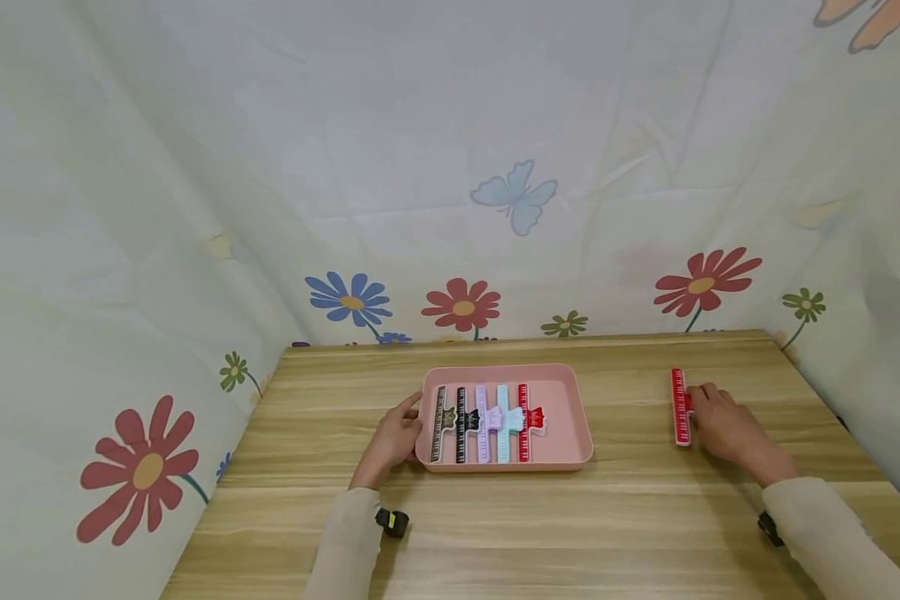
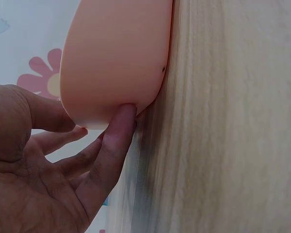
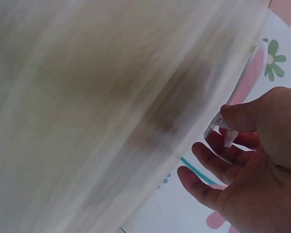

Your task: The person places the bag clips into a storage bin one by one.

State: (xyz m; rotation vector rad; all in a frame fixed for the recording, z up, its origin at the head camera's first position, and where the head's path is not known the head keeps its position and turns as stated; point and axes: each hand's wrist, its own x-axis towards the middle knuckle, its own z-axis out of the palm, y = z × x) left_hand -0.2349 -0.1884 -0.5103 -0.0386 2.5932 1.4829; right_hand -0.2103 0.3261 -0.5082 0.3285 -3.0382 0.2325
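Observation:
A red piano-key clip (image 1: 679,408) is pinched by its handle between the thumb and fingers of my right hand (image 1: 727,425), right of the tray. In the right wrist view, the clip (image 3: 250,75) appears raised off the table. My left hand (image 1: 393,437) holds the left end of a pink tray (image 1: 566,433); the left wrist view has its thumb and fingertips against the tray wall (image 2: 116,58). Inside the tray, side by side, lie an olive-black clip (image 1: 438,425), a black clip (image 1: 461,425), a lilac clip (image 1: 483,425), a mint clip (image 1: 503,425) and another red clip (image 1: 523,425).
A wood-grain table (image 1: 540,533) carries the tray. Behind and beside it hangs a pale cloth (image 1: 390,167) printed with flowers and a butterfly. Both wrists wear small black devices, such as the one at the left wrist (image 1: 392,522).

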